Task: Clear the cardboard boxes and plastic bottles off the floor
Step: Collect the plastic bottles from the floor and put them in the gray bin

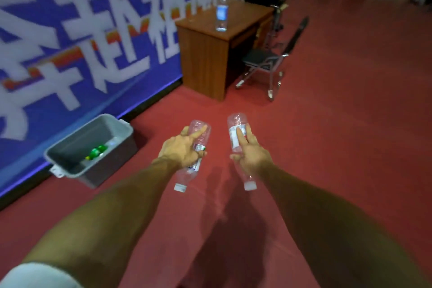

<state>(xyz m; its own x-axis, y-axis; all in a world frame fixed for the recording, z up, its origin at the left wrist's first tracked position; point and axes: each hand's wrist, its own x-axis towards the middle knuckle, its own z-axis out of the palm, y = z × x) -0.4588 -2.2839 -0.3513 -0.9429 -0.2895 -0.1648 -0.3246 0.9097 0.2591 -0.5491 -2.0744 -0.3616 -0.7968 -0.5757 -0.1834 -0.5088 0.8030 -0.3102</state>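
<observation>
Fingers [198, 132] of our left hand [181, 151] curl round the first bottle [201, 125], index extended. Our right hand [250, 154] grips the second bottle [236, 121], caps down above the floor [327, 124]. Beyond: grey bin [109, 166], then the third bottle [221, 13] upright on the desk [203, 54].

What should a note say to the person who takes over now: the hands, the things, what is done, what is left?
Left hand grips a clear bottle, cap toward the person. Right hand grips a second clear bottle likewise.
Grey bin stands by the blue banner, with some bottles already inside.
Left: probably drop both held bottles into the bin. An upright bottle stands on the wooden desk. No cardboard boxes in view.
</observation>
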